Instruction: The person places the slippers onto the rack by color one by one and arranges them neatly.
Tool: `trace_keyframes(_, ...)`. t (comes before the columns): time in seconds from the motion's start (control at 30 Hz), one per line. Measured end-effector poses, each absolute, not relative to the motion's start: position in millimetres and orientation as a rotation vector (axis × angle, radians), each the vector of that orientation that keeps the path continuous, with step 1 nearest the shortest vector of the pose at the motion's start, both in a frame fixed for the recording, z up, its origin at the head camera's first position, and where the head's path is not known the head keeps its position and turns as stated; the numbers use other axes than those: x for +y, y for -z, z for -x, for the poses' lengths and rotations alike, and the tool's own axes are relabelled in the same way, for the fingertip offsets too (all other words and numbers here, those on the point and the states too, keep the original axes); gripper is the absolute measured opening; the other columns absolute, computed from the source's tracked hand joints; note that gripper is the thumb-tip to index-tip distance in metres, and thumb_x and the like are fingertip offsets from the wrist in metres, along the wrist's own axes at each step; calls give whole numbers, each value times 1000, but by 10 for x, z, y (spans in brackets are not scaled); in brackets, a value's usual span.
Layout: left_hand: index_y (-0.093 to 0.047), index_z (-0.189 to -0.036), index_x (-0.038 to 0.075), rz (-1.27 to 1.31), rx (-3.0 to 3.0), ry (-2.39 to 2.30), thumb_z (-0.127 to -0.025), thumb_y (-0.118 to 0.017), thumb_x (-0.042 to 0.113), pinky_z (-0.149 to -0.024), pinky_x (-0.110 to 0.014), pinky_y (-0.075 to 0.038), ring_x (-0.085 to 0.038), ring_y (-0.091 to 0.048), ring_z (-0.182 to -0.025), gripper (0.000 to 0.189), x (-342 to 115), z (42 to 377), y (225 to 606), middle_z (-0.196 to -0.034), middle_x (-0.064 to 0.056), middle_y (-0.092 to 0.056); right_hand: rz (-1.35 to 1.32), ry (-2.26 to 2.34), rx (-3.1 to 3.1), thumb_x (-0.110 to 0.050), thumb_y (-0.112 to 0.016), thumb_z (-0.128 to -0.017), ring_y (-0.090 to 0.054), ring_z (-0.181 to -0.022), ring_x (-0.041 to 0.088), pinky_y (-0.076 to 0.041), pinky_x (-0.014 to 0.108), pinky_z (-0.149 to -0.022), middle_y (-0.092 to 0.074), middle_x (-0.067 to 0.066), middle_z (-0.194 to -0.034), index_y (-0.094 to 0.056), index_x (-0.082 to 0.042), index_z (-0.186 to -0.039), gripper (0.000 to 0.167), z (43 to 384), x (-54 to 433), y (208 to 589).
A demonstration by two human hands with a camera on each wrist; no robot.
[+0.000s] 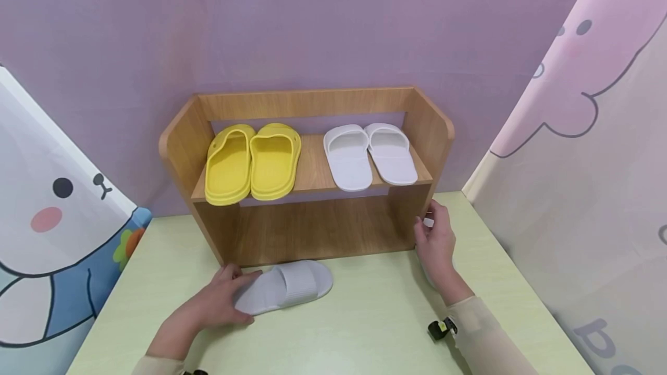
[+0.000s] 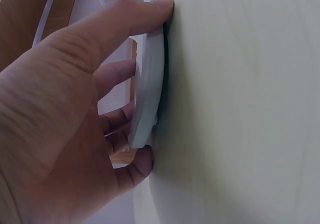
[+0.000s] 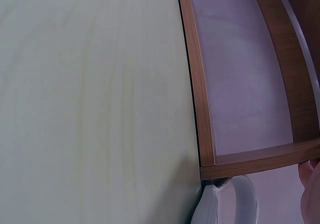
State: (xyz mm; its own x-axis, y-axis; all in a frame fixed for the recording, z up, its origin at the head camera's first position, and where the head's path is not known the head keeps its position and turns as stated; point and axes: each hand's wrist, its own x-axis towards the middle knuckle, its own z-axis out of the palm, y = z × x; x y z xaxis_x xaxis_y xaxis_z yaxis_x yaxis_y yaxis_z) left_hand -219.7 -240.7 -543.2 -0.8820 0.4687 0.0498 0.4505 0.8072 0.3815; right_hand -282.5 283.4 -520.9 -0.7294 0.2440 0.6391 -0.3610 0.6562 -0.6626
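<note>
Head: left hand [image 1: 220, 301], one slipper [image 1: 298, 283]; four shoes [image 1: 273, 168] shelved.

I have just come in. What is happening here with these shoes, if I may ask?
Someone is busy at a wooden shoe rack. The left hand grips one end of a grey slipper on the table in front of the rack. The right hand is at the rack's right side, close to another pale slipper; whether it holds that slipper, I cannot tell. On the upper shelf, yellow clogs stand on the left and white slippers on the right.
</note>
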Motion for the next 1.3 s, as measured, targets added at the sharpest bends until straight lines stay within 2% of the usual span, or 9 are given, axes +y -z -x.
trace_keyframes(0.33,-70,-147,18,-781,2963,-689,-64,-103,52,-86,-36,-53,-18,-50,-106,95,-2384,2180,5470,-114,1,-54,-101,-1050,-2124,2,-66,-104,-70,-119,28,-67,44,-88,-62,13,-137,-53,-6,-150,48,2842,2837,5221)
trace_keyframes(0.6,-70,-142,25,-752,2953,-772,-63,-100,51,-82,-35,-52,-15,-54,-104,89,-2376,2198,5489,-120,1,-58,-86,-1067,-2129,1,-66,-105,-70,-120,26,-67,44,-89,-62,13,-138,-53,-8,-150,48,2840,2834,5224)
trace_keyframes(1.0,-69,-142,25,-824,3009,-875,-65,-101,49,-76,-29,-51,-11,-56,-98,87,-2326,2166,5435,-118,6,-59,-94,-1035,-2126,1,-66,-105,-70,-119,26,-67,46,-88,-63,12,-138,-53,-6,-150,48,2841,2834,5220)
trace_keyframes(1.3,-67,-142,23,-733,3150,-821,-67,-101,51,-75,-36,-53,-15,-57,-98,87,-2244,2170,5392,-122,-1,-62,-104,-1052,-2123,1,-66,-105,-69,-120,28,-67,47,-89,-62,13,-139,-53,-7,-151,48,2838,2837,5221)
